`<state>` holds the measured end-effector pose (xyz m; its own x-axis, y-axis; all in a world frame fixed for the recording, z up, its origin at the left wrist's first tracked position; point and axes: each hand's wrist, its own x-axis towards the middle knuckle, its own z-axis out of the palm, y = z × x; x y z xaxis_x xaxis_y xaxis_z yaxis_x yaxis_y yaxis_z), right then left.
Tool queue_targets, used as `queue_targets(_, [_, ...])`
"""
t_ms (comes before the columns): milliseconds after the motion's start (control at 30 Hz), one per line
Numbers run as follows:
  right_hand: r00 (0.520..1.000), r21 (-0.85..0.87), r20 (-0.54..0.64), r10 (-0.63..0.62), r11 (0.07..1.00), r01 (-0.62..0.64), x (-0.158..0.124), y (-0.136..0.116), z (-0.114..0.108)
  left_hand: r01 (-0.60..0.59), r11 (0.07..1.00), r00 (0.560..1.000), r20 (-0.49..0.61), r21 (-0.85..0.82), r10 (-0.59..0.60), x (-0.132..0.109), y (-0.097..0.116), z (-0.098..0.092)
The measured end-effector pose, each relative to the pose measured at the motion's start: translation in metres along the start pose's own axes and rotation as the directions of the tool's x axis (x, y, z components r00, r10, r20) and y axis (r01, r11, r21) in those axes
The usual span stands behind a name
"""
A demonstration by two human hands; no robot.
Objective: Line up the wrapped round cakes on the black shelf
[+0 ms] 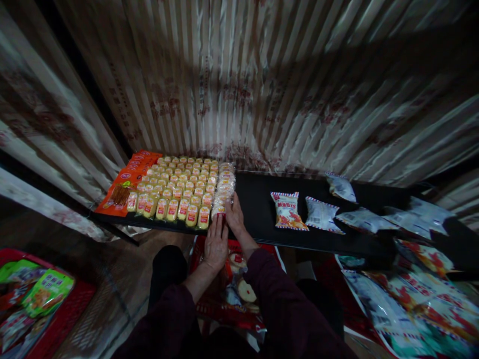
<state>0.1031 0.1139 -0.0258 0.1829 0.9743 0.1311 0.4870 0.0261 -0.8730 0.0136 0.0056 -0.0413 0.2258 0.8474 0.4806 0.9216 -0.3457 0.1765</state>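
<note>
Okay, above the red basket (pixel 217 315), the left hand (pixel 216 247) rests fingers against the front of the clear-wrapped row (pixel 226 182) on the black shelf (pixel 252 199); the right hand (pixel 235 214) hugs its side! Whether either grip is clamped, can't tell. Looks like straightening; next calls for gentle pressure toward the yellow packs (pixel 177 184) alongside.

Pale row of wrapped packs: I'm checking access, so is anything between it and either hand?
Nothing visible stands between. The right hand lies along the right side of the pale row, and the left hand has its fingertips at the near end. The yellow packs stand close on the row's left.
</note>
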Motion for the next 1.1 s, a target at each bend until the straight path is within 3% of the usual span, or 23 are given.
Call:
queue_targets(233, [0.995,0.008,-0.089,-0.048,0.999,0.049,-0.013,-0.003,-0.003,-0.001,0.999,0.999,-0.041,-0.038,0.000,0.000,-0.002,0.001])
queue_targets(1100, [0.988,-0.044,-0.120,-0.098,0.995,0.093,-0.040,0.007,-0.013,-0.047,0.995,0.998,-0.036,-0.086,0.044,-0.016,-0.001,0.007])
